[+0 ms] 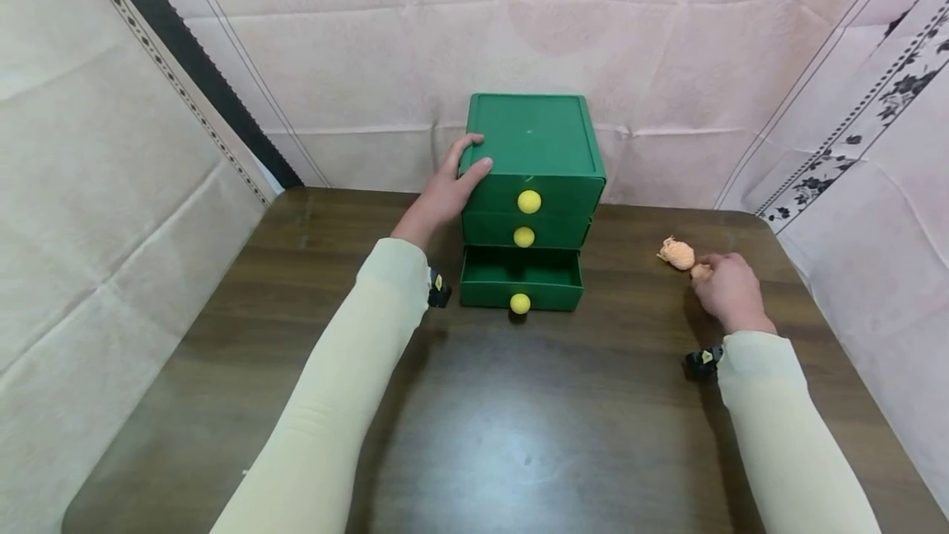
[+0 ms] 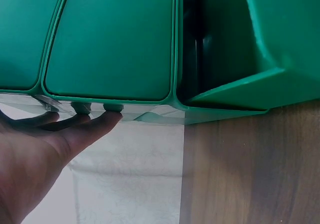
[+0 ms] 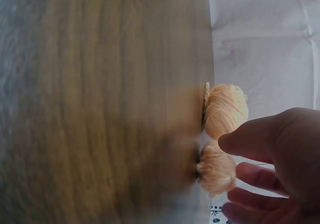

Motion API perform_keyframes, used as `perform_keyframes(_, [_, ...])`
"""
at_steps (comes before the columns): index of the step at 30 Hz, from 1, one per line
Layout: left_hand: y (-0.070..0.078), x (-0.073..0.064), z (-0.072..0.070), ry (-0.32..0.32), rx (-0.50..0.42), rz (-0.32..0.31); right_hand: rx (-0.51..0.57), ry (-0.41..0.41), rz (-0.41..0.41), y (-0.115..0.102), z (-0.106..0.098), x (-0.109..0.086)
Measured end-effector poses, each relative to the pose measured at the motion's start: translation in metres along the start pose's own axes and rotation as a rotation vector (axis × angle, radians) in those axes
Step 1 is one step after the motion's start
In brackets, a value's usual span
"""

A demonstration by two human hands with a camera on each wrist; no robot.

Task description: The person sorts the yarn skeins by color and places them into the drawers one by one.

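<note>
A green cabinet (image 1: 535,134) with three stacked drawers and yellow ball knobs stands at the back middle of the table. The bottom drawer (image 1: 549,297) is pulled out and its visible inside holds nothing; the upper two are closed. My left hand (image 1: 448,188) rests against the cabinet's left side, thumb and fingers at the top edge; in the left wrist view its fingertips touch the side. To the right lie two peach yarn balls (image 3: 226,111). My right hand (image 1: 730,291) is at the nearer yarn ball (image 3: 217,169), thumb and loosely bent fingers spread about it.
The brown wooden table (image 1: 504,419) runs from the cabinet to the front. Pale cloth (image 1: 334,64) hangs behind it and on both sides. A black wrist camera (image 1: 439,288) is on the left wrist, another camera (image 1: 702,363) on the right.
</note>
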State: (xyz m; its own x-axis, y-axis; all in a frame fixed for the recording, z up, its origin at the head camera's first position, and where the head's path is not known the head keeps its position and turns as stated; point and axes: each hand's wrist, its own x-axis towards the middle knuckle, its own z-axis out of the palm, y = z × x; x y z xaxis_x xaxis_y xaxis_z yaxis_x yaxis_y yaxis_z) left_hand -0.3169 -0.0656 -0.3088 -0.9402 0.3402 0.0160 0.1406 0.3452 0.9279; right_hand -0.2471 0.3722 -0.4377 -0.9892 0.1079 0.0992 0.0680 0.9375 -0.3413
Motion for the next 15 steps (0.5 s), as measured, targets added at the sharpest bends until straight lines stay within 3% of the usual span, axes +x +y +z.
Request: perform_keyframes(15, [-0.0017,0.0002,0.0001,-0.004,-0.010,0.003,0.042,-0.037,0.040,0.0051,0.0055,-0.0045])
